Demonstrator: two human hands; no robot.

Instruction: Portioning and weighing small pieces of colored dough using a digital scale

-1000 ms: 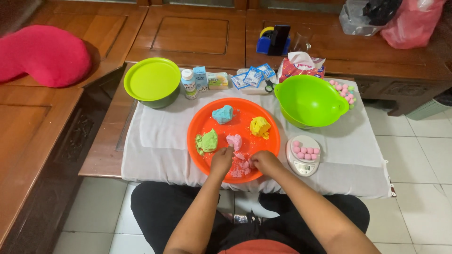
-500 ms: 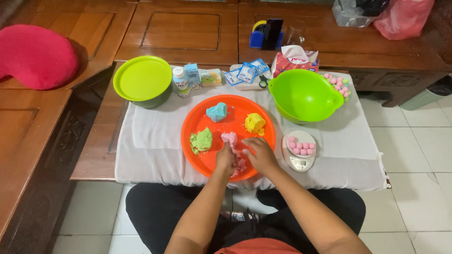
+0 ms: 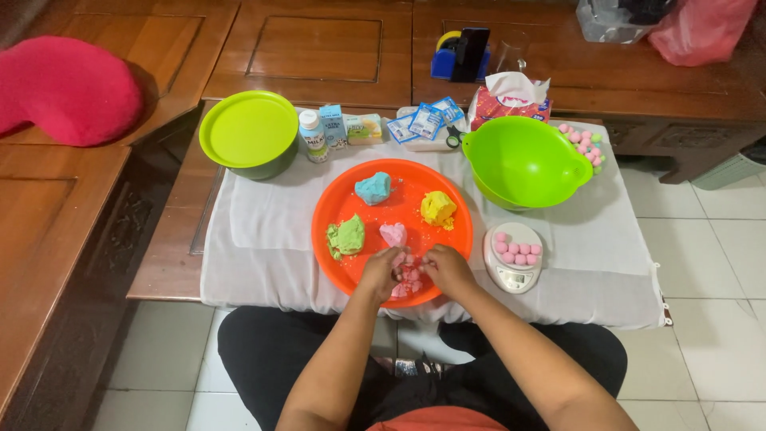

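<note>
Two bare hands work at the near edge of an orange round tray point(image 3: 343, 209) set on a white cloth point(image 3: 255, 231) over a low wooden table. Far left, a red cushion point(image 3: 68, 88) lies on a wooden bench. On the cloth, left of the tray, stands a lime-green lidded container point(image 3: 249, 132), with a small white bottle point(image 3: 313, 136) and two small cartons just beside it. On the tray, a green dough lump point(image 3: 347, 236) sits at the left, a blue dough lump point(image 3: 373, 187) at the far side, a pink dough lump point(image 3: 393, 234) near the centre, and a yellow dough lump point(image 3: 437, 208) at the right. The left hand point(image 3: 380, 271) and right hand point(image 3: 448, 270) meet over small pink dough pieces point(image 3: 408, 279) at the tray's near edge; both hands have fingers curled inward and pinching at these pieces, though which piece each finger grips cannot be told. Right of the tray, a small white kitchen scale point(image 3: 512, 275) carries pink dough balls point(image 3: 517, 249). Behind it stands an open lime-green bowl point(image 3: 523, 160), with a heap of pink and green balls point(image 3: 584, 144) just beyond its right rim, and a tissue box point(image 3: 511, 100) behind.
</note>
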